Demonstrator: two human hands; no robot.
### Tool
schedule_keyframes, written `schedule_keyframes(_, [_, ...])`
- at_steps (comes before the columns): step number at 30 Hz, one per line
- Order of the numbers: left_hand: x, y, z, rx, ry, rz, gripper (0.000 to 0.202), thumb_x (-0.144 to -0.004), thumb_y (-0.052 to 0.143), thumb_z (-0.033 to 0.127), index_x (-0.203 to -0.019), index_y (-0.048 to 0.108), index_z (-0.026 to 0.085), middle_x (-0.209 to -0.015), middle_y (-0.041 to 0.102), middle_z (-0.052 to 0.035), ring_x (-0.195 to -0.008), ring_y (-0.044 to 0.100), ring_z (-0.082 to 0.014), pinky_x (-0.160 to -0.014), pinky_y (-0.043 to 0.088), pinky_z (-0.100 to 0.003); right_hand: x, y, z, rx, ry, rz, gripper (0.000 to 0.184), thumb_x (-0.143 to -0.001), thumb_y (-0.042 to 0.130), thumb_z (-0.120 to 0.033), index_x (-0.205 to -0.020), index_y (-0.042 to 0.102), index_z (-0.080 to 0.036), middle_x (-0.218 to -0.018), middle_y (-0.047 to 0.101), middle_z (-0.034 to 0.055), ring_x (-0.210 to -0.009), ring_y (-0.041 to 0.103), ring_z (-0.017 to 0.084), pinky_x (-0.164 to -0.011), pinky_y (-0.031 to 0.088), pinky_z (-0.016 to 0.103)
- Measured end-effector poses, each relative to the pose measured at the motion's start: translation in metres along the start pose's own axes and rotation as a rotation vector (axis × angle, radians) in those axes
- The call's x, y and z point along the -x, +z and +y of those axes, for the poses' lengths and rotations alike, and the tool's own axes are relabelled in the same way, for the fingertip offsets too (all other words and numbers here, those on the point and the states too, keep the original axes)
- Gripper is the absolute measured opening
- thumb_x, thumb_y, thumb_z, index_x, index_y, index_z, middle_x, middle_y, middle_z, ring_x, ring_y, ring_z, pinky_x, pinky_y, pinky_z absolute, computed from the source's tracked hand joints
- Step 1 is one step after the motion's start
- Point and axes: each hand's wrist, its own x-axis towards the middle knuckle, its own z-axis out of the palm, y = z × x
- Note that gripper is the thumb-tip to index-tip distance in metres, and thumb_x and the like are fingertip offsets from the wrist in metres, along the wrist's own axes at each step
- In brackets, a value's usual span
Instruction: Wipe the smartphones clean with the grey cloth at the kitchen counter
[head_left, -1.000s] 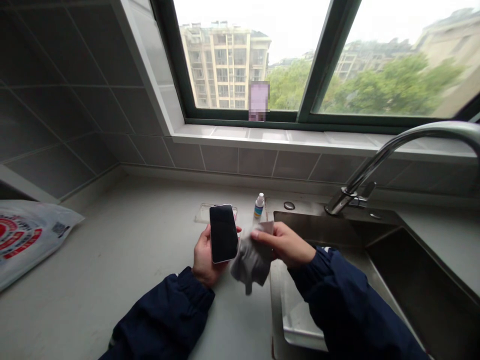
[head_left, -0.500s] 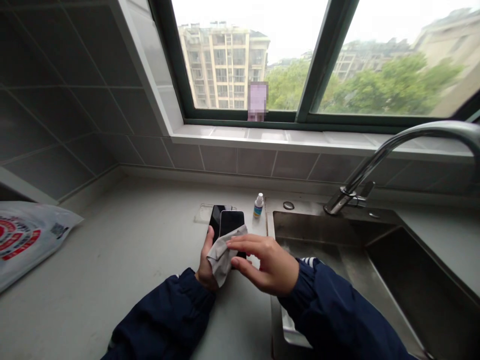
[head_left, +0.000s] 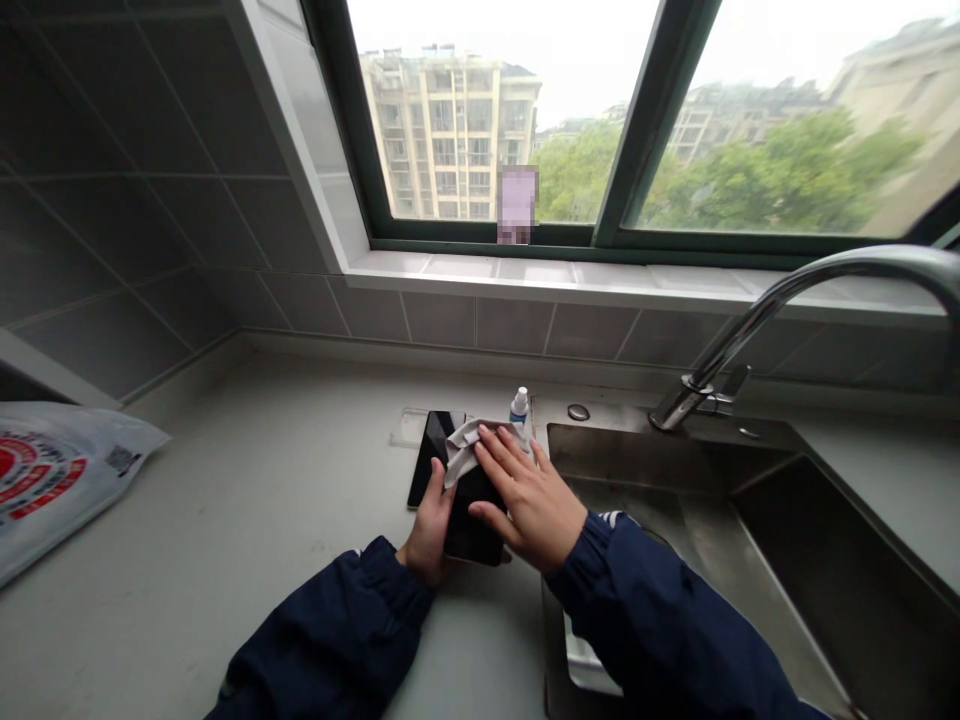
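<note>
My left hand (head_left: 429,528) grips a black-screened smartphone (head_left: 472,525) from its left side and from below, tilted above the counter. A crumpled light grey cloth (head_left: 460,452) lies across the phone's upper end. My right hand (head_left: 538,508) keeps the cloth against the screen with its fingers laid over it; the thumb rests lower, by the screen. Just left of the held phone, a second dark phone (head_left: 427,465) lies on the counter. Behind the cloth stands a small white-capped bottle (head_left: 519,403), its lower part hidden. A clear phone case (head_left: 406,427) lies flat beyond the second phone.
To the right is a steel sink (head_left: 546,600) with a tall curved faucet (head_left: 739,330). Something white (head_left: 586,662) sits in the sink below my right sleeve. A printed plastic bag (head_left: 71,480) lies on the counter (head_left: 262,480) at far left. A window rises behind.
My right hand has slid the cloth up the phone toward its far end, uncovering the lower screen. The held phone now hides less of the second phone, and the cloth partly covers the bottle.
</note>
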Motion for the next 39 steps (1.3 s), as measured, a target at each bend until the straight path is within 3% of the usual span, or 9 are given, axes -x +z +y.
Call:
schedule_keyframes(4, [0.005, 0.003, 0.002, -0.055, -0.098, 0.045, 0.084, -0.089, 0.034, 0.076, -0.156, 0.027, 0.026, -0.129, 0.066, -0.0183, -0.111, 0.066, -0.0395, -0.098, 0.045, -0.063, 0.0, -0.005, 0.005, 0.027, 0.059, -0.022, 0.067, -0.099, 0.048, -0.045, -0.155, 0.031, -0.013, -0.164, 0.016, 0.0072, -0.152, 0.013, 0.033, -0.119, 0.02, 0.062])
schedule_keyframes(9, [0.001, 0.002, 0.002, 0.083, 0.029, -0.037, 0.085, -0.092, 0.034, 0.071, -0.152, 0.036, 0.012, -0.137, 0.059, -0.022, -0.124, 0.058, -0.037, -0.113, 0.034, -0.053, 0.015, -0.012, -0.016, -0.079, -0.017, -0.151, 0.079, -0.093, 0.052, -0.061, -0.153, 0.037, -0.012, -0.161, 0.027, 0.011, -0.15, 0.019, 0.036, -0.118, 0.017, 0.066])
schedule_keyframes(14, [0.002, 0.01, 0.006, 0.085, 0.119, 0.162, 0.09, -0.088, 0.039, 0.075, -0.138, 0.053, 0.002, -0.117, 0.07, -0.0248, -0.113, 0.065, -0.0386, -0.108, 0.041, -0.053, 0.035, -0.024, -0.037, -0.194, -0.115, -0.251, 0.072, -0.091, 0.055, -0.064, -0.147, 0.048, -0.018, -0.155, 0.041, 0.0109, -0.145, 0.033, 0.036, -0.117, 0.02, 0.067])
schedule_keyframes(19, [0.007, 0.014, 0.009, 0.094, 0.103, 0.187, 0.088, -0.087, 0.042, 0.075, -0.132, 0.058, 0.001, -0.111, 0.072, -0.0241, -0.11, 0.067, -0.0399, -0.106, 0.042, -0.054, 0.033, -0.023, -0.044, -0.18, -0.118, -0.222, 0.069, -0.092, 0.06, -0.051, -0.149, 0.044, -0.015, -0.157, 0.037, 0.014, -0.146, 0.032, 0.036, -0.117, 0.026, 0.064])
schedule_keyframes(23, [0.007, 0.009, 0.006, 0.118, 0.0, 0.104, 0.095, -0.084, 0.042, 0.079, -0.132, 0.057, -0.001, -0.118, 0.069, -0.0258, -0.121, 0.06, -0.0399, -0.115, 0.031, -0.054, 0.023, -0.012, -0.037, -0.161, -0.159, -0.15, 0.077, -0.093, 0.056, -0.058, -0.153, 0.036, -0.015, -0.162, 0.026, 0.0121, -0.15, 0.021, 0.034, -0.12, 0.022, 0.06])
schedule_keyframes(27, [0.001, 0.004, 0.0, 0.144, 0.031, -0.003, 0.087, -0.09, 0.036, 0.073, -0.139, 0.052, 0.003, -0.129, 0.064, -0.0236, -0.133, 0.051, -0.0353, -0.12, 0.023, -0.05, 0.012, 0.002, -0.02, -0.119, -0.161, -0.151, 0.082, -0.093, 0.051, -0.066, -0.156, 0.031, -0.017, -0.164, 0.017, 0.0091, -0.151, 0.016, 0.035, -0.12, 0.019, 0.06])
schedule_keyframes(31, [-0.003, -0.002, -0.004, 0.121, 0.134, -0.051, 0.075, -0.093, 0.036, 0.069, -0.148, 0.045, 0.019, -0.134, 0.063, -0.0164, -0.13, 0.055, -0.0346, -0.116, 0.03, -0.053, 0.004, 0.008, -0.005, -0.055, -0.106, -0.099, 0.081, -0.095, 0.049, -0.063, -0.157, 0.025, -0.016, -0.165, 0.014, 0.0088, -0.152, 0.012, 0.035, -0.119, 0.021, 0.061])
schedule_keyframes(36, [0.004, -0.007, -0.004, -0.001, -0.129, 0.003, 0.075, -0.09, 0.034, 0.073, -0.152, 0.038, 0.029, -0.131, 0.065, -0.0137, -0.119, 0.062, -0.0376, -0.104, 0.042, -0.059, -0.001, 0.01, 0.004, -0.022, -0.033, 0.046, 0.079, -0.096, 0.049, -0.058, -0.157, 0.026, -0.014, -0.165, 0.014, 0.0103, -0.153, 0.007, 0.035, -0.119, 0.022, 0.06])
schedule_keyframes(39, [0.003, -0.006, -0.006, 0.024, -0.063, -0.018, 0.078, -0.089, 0.033, 0.075, -0.153, 0.036, 0.029, -0.138, 0.061, -0.0142, -0.127, 0.057, -0.0373, -0.11, 0.036, -0.058, -0.001, 0.012, -0.001, -0.04, -0.037, 0.036, 0.081, -0.096, 0.049, -0.06, -0.157, 0.027, -0.011, -0.165, 0.014, 0.0108, -0.152, 0.007, 0.037, -0.119, 0.022, 0.059])
